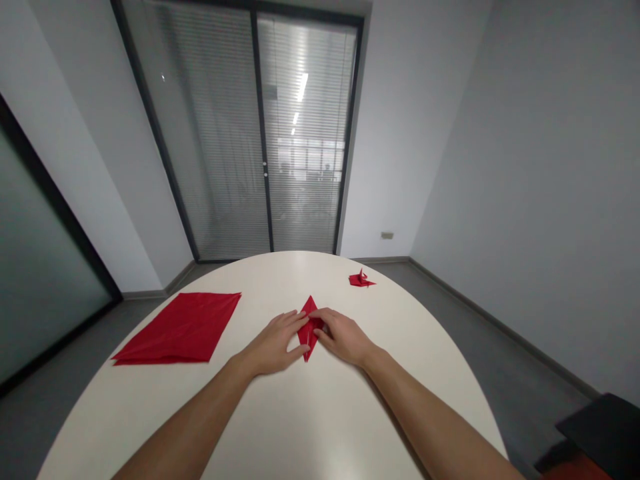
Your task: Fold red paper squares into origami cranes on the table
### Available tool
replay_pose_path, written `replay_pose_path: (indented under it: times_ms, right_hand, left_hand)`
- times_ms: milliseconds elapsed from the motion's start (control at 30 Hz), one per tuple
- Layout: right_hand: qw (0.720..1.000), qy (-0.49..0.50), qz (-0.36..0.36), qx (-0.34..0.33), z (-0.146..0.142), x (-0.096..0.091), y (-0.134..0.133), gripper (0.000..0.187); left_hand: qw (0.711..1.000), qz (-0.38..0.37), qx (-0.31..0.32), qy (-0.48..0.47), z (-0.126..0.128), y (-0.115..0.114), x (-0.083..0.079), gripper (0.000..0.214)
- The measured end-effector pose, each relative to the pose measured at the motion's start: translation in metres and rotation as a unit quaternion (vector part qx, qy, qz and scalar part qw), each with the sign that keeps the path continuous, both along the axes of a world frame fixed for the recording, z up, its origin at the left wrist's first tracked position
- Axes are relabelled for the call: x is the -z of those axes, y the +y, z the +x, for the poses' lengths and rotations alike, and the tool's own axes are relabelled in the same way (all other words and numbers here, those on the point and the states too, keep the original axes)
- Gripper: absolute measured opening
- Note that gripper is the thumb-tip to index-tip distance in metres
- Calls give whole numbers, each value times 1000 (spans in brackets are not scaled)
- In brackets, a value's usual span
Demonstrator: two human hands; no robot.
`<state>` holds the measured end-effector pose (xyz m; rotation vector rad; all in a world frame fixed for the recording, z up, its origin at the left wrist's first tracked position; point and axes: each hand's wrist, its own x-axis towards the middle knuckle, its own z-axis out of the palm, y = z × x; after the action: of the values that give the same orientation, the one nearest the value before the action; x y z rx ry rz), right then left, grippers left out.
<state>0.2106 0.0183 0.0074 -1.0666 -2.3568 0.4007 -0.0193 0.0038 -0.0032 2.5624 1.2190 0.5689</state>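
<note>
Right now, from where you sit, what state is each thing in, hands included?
Small red paper: folded into a narrow diamond, lying between the hands
Left hand: thumb and fingers spread, touching the diamond's left side
Right hand: fingers curved, touching its right side
Large red paper: spread out, edges layered, slightly creased
Red paper figure: folded, points sticking out
Blinds: lowered
</note>
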Motion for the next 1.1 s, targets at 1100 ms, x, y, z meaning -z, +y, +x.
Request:
replay_pose_path:
  times_ms: [1100]
  right_hand:
    - [991,-27,20,131,-4,4,9,15]
  left_hand:
    - [998,2,51,37,4,-6,-11,55]
